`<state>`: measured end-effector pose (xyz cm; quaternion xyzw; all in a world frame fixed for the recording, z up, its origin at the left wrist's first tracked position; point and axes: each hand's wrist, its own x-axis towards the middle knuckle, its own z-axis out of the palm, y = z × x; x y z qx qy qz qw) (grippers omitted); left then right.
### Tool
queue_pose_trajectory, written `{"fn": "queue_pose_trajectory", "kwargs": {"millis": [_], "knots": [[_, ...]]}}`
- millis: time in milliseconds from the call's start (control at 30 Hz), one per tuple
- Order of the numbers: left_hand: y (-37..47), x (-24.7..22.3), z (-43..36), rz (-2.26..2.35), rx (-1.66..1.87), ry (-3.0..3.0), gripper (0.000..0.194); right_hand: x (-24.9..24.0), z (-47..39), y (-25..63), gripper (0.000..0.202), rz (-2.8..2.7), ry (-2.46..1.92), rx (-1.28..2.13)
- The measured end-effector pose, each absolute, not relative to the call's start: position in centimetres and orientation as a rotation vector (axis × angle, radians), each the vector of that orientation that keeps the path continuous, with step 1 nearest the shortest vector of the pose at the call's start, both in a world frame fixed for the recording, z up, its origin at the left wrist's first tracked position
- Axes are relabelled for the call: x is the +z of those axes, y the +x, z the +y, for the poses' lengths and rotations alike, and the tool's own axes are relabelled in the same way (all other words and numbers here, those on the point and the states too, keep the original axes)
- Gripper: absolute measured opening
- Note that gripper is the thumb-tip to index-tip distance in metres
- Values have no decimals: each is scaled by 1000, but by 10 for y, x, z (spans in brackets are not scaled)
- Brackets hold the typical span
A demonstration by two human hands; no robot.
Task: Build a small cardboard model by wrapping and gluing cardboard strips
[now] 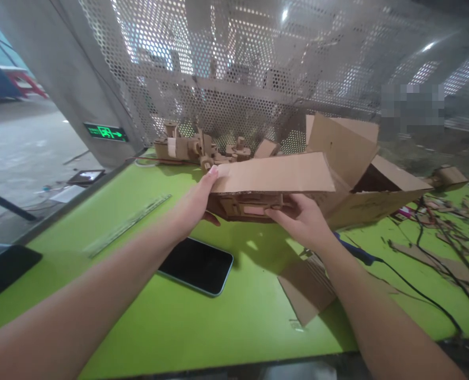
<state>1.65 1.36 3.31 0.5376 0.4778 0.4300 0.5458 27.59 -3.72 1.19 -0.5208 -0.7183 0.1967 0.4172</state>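
Note:
A handmade cardboard model (pixel 242 206) with a long flat cardboard panel (pixel 274 174) across its top is held between my hands above the green table. My left hand (pixel 202 198) grips its left end, thumb on top of the panel and fingers underneath. At the front right, below the panel, my right hand (pixel 303 216) has its thumb and fingers closed on the model's edge, beside a small pale pinkish piece (pixel 255 210). The panel hides the model's back. A dark-screened phone (pixel 198 266) lies below my left hand, and a loose cardboard sheet (pixel 305 290) lies below my right.
An open cardboard box (pixel 369 206) stands at the right. Cardboard constructions (pixel 182 148) line the back by a perforated metal screen (pixel 234 63). A clear ruler (pixel 131 224) lies left. A blue-handled tool (pixel 356 250) with a black cord and cardboard scraps (pixel 436 258) lie right.

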Motion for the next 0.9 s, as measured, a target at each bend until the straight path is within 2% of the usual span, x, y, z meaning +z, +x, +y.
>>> {"fn": "queue_pose_trajectory", "kwargs": {"millis": [167,300,400,533,900], "knots": [[22,28,11,1133,889,1266,79,10,-45,265,45,-1805,-1293,277],[23,31,9,1104,874,1233,66,13,-49,264,38,-1840,-1304,114],[20,36,7,1019,863,1219,55,20,-50,264,31,-1786,-1305,199],[20,43,4,988,868,1198,47,29,-52,262,41,-1806,-1314,199],[20,46,0,966,743,1120,45,42,-64,253,42,-1700,-1315,357]]}}
